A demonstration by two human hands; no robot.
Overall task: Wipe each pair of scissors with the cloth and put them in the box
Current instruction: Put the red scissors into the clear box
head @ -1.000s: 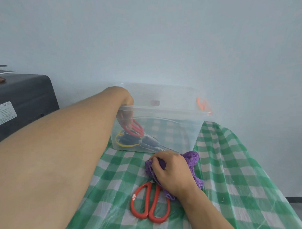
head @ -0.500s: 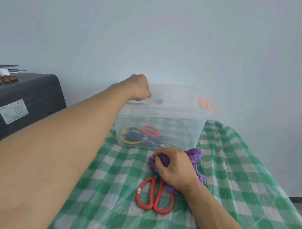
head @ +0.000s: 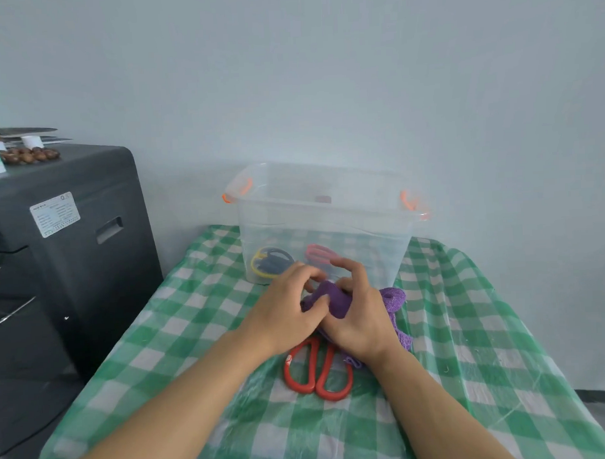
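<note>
Fingers of both the left hand (head: 283,316) and right hand (head: 359,316) curl round the bunched purple cloth (head: 334,302) on the desk (head: 181,336). Red-handled scissors (head: 316,373) lie just beneath, blades hidden under cloth and palms. Groping blind could nick skin or drag them from the clear box (head: 324,208).

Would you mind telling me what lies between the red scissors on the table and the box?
In the head view, both hands, left and right, hold the purple cloth between the red scissors and the box.
</note>
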